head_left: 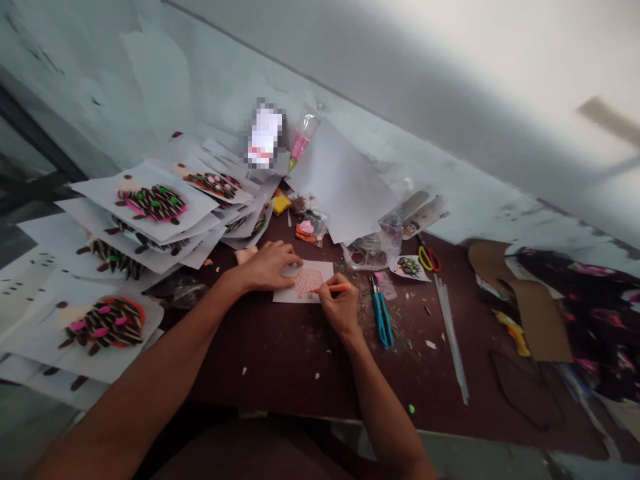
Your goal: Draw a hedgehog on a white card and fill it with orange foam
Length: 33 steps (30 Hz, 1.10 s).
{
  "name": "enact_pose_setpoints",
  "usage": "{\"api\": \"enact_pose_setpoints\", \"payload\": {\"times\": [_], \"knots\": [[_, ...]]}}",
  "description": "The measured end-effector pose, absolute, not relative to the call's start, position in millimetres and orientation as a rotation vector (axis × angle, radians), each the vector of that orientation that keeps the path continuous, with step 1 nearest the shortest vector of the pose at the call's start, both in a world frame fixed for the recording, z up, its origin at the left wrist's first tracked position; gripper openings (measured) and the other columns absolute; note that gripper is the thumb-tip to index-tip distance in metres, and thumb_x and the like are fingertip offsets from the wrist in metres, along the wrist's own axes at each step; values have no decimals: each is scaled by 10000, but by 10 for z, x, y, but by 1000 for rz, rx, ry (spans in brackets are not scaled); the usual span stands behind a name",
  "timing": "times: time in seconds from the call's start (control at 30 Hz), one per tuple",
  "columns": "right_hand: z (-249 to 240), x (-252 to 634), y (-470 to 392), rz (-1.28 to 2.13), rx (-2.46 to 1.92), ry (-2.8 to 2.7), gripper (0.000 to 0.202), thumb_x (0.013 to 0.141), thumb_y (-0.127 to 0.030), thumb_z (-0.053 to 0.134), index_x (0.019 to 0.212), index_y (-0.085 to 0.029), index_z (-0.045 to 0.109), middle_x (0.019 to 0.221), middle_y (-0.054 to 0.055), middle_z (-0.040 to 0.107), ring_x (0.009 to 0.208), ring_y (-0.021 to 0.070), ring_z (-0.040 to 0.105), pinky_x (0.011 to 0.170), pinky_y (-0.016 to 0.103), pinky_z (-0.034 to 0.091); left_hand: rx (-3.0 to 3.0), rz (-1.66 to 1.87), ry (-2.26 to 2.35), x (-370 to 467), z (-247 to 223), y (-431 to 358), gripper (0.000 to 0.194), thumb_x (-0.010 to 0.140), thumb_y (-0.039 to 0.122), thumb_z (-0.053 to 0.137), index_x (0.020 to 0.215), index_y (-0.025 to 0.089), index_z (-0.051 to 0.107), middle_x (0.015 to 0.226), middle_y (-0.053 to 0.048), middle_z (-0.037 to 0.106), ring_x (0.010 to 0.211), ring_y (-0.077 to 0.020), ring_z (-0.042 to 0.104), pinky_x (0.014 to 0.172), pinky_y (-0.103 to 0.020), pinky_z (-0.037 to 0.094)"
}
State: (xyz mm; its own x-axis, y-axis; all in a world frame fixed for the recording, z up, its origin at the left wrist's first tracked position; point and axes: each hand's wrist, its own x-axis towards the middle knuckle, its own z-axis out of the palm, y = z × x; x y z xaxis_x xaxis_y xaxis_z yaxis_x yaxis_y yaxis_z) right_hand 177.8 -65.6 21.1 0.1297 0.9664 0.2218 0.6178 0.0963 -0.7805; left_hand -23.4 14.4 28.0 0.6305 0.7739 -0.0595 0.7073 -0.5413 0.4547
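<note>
A small white sheet of paper lies on the dark red table, with an orange hatched drawing of a rounded shape with short legs. My left hand rests on the paper's upper left part, fingers stretched out and holding nothing. In my right hand is an orange pen, gripped between closed fingers, its tip at the drawing's lower right. Just beyond my left hand sits a pale pinkish piece, partly hidden. To the right of my right hand lie teal-handled cutters.
Stacked sheets with hedgehog collages fill the left side. At the back are a blurred-out bright screen, white paper and plastic bags. On the right are scissors, clear sticks and a yellow glue gun.
</note>
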Motion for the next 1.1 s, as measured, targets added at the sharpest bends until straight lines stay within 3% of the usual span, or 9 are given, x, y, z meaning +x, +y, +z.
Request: {"api": "enact_pose_setpoints", "payload": {"times": [0.9, 1.0, 1.1], "knots": [[315, 1971, -546, 527, -1648, -1404, 222, 712, -328, 501, 516, -230, 462, 508, -36, 492, 485, 117, 455, 483, 234, 320, 2417, 232, 1150, -241, 246, 150, 424, 772, 373, 656, 1175, 251, 707, 1134, -70, 629, 1062, -288, 533, 935, -399, 389], [310, 2108, -487, 459, -1696, -1368, 280, 771, -383, 491, 535, -240, 444, 485, -42, 477, 485, 125, 453, 504, 241, 346, 2418, 242, 1142, -258, 241, 155, 404, 776, 383, 657, 1158, 261, 706, 1136, -60, 638, 1062, -283, 537, 940, -400, 388], [286, 2249, -449, 426, -1801, -1398, 352, 824, -415, 480, 533, -223, 520, 503, -15, 540, 511, 139, 503, 523, 243, 369, 2407, 256, 1116, -277, 233, 169, 371, 815, 375, 620, 1156, 254, 699, 1146, -61, 650, 1074, -278, 548, 944, -405, 389]]}}
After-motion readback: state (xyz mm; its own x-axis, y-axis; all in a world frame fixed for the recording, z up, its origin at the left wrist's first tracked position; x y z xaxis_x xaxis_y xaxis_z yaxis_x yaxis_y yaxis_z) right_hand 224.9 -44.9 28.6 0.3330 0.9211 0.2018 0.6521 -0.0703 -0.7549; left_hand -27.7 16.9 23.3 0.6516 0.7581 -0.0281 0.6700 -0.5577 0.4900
